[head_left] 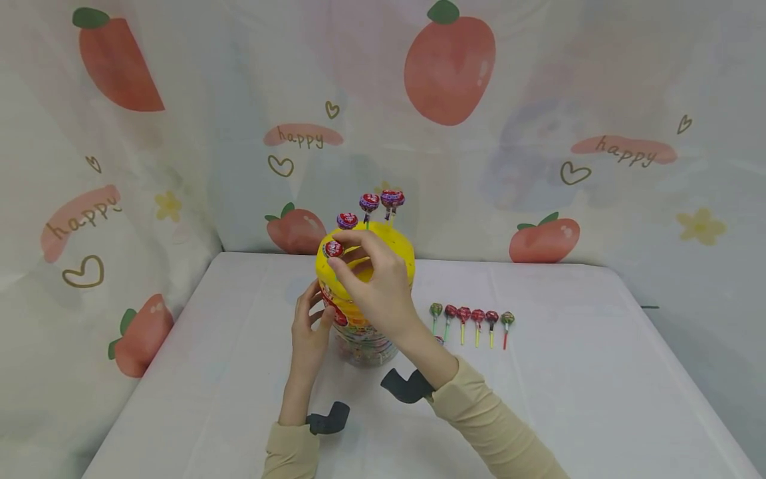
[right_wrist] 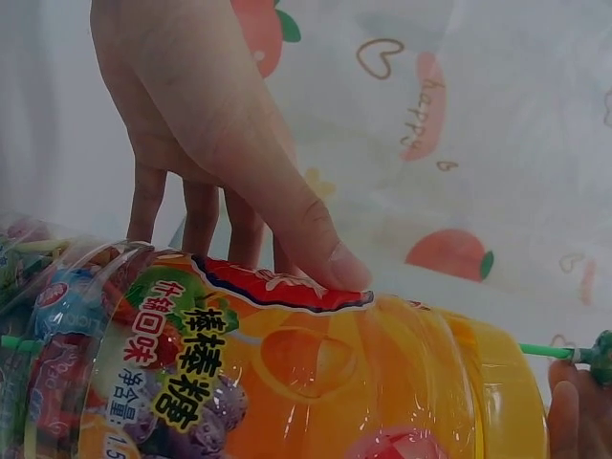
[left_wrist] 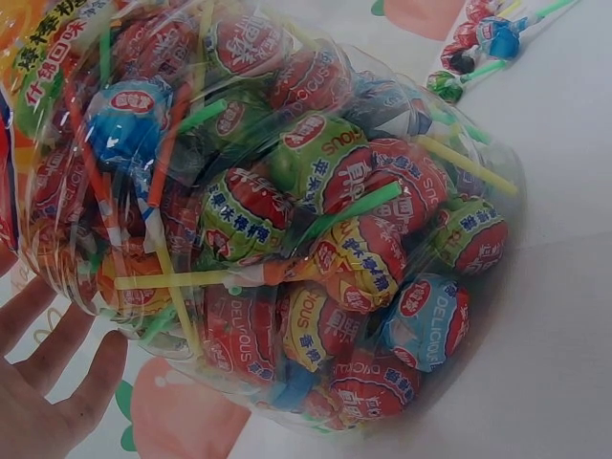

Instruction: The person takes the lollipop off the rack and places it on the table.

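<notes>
Left hand [head_left: 308,329] grips jar [head_left: 364,344], likely steadying it. Atop jar, right hand [head_left: 383,283] pinches lollipop [head_left: 333,249] by yellow lid [head_left: 401,244]; stick's depth hard to judge. Upright lollipops [head_left: 369,201] behind. Right of jar, six-lollipop row [head_left: 477,315] on tabletop [head_left: 574,372], perhaps for easy reach; another lollipop [head_left: 439,340] mostly hidden by forearm [head_left: 433,356].

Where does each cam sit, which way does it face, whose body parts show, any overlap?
Head: on the person's head, facing forward and down at the jar; shows left hand, right hand, both sleeves.
Left wrist: facing the jar's clear lower part, backdrop behind; left hand at the left edge.
Right wrist: facing the jar's label; left hand on it, right hand's fingers at the right edge.
Shared: head and left wrist both show the lollipop row.
</notes>
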A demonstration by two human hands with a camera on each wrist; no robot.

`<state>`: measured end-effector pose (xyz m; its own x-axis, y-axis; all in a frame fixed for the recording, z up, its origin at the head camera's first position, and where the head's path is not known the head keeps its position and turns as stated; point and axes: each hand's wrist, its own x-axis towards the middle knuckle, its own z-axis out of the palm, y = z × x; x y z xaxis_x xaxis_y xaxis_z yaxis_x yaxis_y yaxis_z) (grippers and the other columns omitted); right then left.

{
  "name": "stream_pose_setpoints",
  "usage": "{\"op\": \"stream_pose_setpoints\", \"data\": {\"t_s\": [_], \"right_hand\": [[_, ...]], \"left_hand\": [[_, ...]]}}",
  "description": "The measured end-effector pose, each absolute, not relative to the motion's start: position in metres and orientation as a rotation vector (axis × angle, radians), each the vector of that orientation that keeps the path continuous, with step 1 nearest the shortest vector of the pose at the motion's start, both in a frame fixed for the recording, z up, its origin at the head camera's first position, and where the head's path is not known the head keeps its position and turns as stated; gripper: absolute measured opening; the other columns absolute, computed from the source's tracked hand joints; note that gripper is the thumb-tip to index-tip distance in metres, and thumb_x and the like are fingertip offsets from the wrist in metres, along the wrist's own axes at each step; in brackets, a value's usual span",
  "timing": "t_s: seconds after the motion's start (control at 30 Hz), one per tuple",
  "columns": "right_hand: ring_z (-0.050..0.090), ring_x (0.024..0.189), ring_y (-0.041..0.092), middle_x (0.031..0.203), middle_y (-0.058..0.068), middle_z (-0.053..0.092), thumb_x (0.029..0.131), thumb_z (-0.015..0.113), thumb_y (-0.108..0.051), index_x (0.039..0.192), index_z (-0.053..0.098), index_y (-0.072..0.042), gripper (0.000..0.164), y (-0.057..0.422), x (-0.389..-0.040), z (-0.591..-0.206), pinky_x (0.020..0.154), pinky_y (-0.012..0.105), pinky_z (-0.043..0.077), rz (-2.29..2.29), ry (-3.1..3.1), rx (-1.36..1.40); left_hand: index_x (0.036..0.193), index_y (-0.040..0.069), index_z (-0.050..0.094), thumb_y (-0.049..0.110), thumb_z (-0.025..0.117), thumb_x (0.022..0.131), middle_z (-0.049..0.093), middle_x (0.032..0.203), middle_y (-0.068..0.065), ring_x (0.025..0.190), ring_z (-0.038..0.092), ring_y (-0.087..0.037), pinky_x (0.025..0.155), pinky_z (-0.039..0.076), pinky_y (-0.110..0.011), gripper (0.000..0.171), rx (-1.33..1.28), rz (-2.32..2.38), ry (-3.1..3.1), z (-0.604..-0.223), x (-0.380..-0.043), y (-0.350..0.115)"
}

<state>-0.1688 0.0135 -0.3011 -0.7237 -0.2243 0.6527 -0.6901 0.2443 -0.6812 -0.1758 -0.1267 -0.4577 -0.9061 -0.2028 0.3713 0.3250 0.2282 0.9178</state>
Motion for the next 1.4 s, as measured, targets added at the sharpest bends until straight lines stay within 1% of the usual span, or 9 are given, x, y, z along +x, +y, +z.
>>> {"op": "stream_pose_setpoints", "data": {"t_s": [0.2,0.53,0.67,0.77,0.87,1.07,1.2,1.27,1.4], "right_hand": [[0.067,0.089,0.018,0.110,0.009,0.067,0.089,0.068,-0.012,0.117,0.062,-0.004,0.030,0.0120,-0.1691,-0.3011,0.074,0.026,0.058,1.468,-2.097,0.831],[0.067,0.089,0.018,0.111,0.009,0.067,0.089,0.068,-0.012,0.117,0.061,-0.004,0.030,0.0109,-0.1705,-0.3030,0.074,0.025,0.057,1.463,-2.082,0.824],[0.067,0.089,0.019,0.111,0.010,0.067,0.089,0.068,-0.011,0.117,0.061,-0.004,0.030,0.0104,-0.1703,-0.3035,0.074,0.025,0.057,1.462,-2.075,0.826],[0.067,0.089,0.019,0.111,0.010,0.067,0.089,0.068,-0.011,0.117,0.062,-0.004,0.030,0.0101,-0.1701,-0.3038,0.074,0.025,0.057,1.462,-2.067,0.830],[0.067,0.090,0.019,0.112,0.010,0.067,0.089,0.068,-0.011,0.117,0.061,-0.003,0.030,0.0100,-0.1711,-0.3048,0.074,0.026,0.058,1.464,-2.058,0.837],[0.067,0.090,0.019,0.112,0.010,0.067,0.089,0.067,-0.011,0.118,0.061,-0.003,0.030,0.0102,-0.1723,-0.3065,0.073,0.026,0.058,1.459,-2.049,0.850],[0.066,0.090,0.019,0.112,0.010,0.067,0.089,0.067,-0.010,0.118,0.061,-0.003,0.030,0.0104,-0.1720,-0.3059,0.073,0.025,0.057,1.453,-2.050,0.855],[0.066,0.090,0.019,0.111,0.010,0.067,0.089,0.067,-0.010,0.118,0.061,-0.003,0.030,0.0104,-0.1719,-0.3056,0.073,0.025,0.057,1.453,-2.050,0.856],[0.066,0.090,0.020,0.111,0.010,0.067,0.089,0.067,-0.010,0.118,0.061,-0.003,0.030,0.0103,-0.1719,-0.3050,0.072,0.026,0.058,1.455,-2.051,0.856]], "left_hand": [[0.145,0.023,0.040,0.032,0.058,0.096,0.047,0.140,-0.006,0.128,0.046,-0.023,0.104,0.042,-0.054,0.053,-0.119,-1.720,-2.095,-0.4573,-0.1749,-0.1270],[0.146,0.022,0.039,0.025,0.059,0.096,0.046,0.142,-0.006,0.129,0.045,-0.022,0.103,0.041,-0.059,0.054,-0.138,-1.723,-2.094,-0.4559,-0.1744,-0.1271],[0.146,0.021,0.039,0.021,0.059,0.095,0.046,0.142,-0.006,0.130,0.045,-0.022,0.104,0.041,-0.055,0.055,-0.117,-1.726,-2.110,-0.4552,-0.1748,-0.1272],[0.147,0.016,0.038,0.017,0.059,0.095,0.045,0.143,-0.009,0.131,0.045,-0.024,0.104,0.042,-0.048,0.056,-0.089,-1.723,-2.137,-0.4544,-0.1755,-0.1269],[0.147,0.013,0.037,0.018,0.058,0.095,0.045,0.143,-0.011,0.131,0.044,-0.026,0.105,0.042,-0.047,0.056,-0.081,-1.723,-2.144,-0.4536,-0.1754,-0.1263],[0.147,0.018,0.038,0.023,0.058,0.096,0.046,0.142,-0.008,0.131,0.045,-0.024,0.104,0.041,-0.057,0.055,-0.117,-1.725,-2.116,-0.4539,-0.1742,-0.1268],[0.147,0.018,0.038,0.020,0.059,0.095,0.045,0.143,-0.008,0.131,0.044,-0.024,0.105,0.040,-0.056,0.055,-0.112,-1.733,-2.116,-0.4533,-0.1740,-0.1270],[0.146,0.022,0.038,0.022,0.059,0.095,0.046,0.143,-0.006,0.131,0.045,-0.023,0.104,0.040,-0.057,0.055,-0.130,-1.734,-2.102,-0.4548,-0.1741,-0.1274],[0.146,0.023,0.039,0.025,0.059,0.095,0.047,0.142,-0.005,0.130,0.045,-0.022,0.104,0.040,-0.058,0.054,-0.132,-1.733,-2.096,-0.4558,-0.1745,-0.1277]]}}
